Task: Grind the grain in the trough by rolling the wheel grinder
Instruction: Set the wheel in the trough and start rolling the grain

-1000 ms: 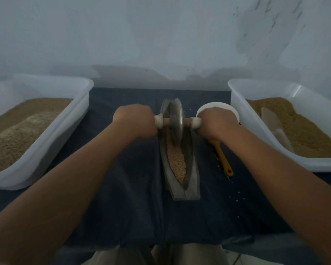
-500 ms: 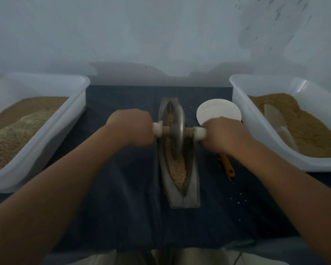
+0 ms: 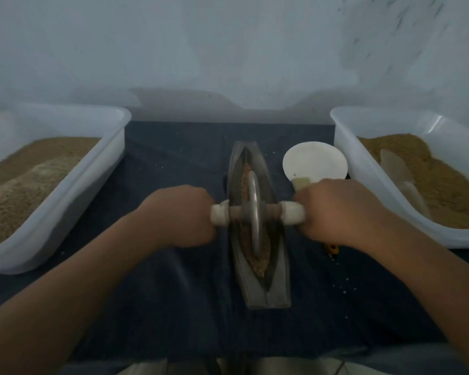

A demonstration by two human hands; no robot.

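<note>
**A:** How are the hands set?

**B:** Both are clenched. The left hand [image 3: 182, 215] is wrapped round the pale left end of the axle [image 3: 234, 215], and the right hand [image 3: 339, 209] round the right end. The fingertips are tucked under, out of sight.

**A:** And the wheel grinder [image 3: 253, 212]?

**B:** It stands on edge in the trough [image 3: 263, 292], centre of the frame, about midway along the groove. Grain [image 3: 257, 255] shows above and below it.

**A:** What might go wrong?

**B:** Uneven push, I'd say. If one fist leads, the wheel could skew, climb the sloping wall and jump out. A long stroke toward the lower tip could shove grain over the end. A few loose kernels [image 3: 344, 289] lie on the dark cloth [image 3: 173, 307] at lower right. The trough seems merely to rest on that cloth, so it may slide. The right hand also covers part of the white scoop [image 3: 314, 161] in this view and could knock it.

**A:** Which way does it all point?

**B:** The trough's long axis runs from upper centre to lower centre, its lower end leaning slightly right. The wheel lines up with it, and the axle crosses it left to right.
</note>
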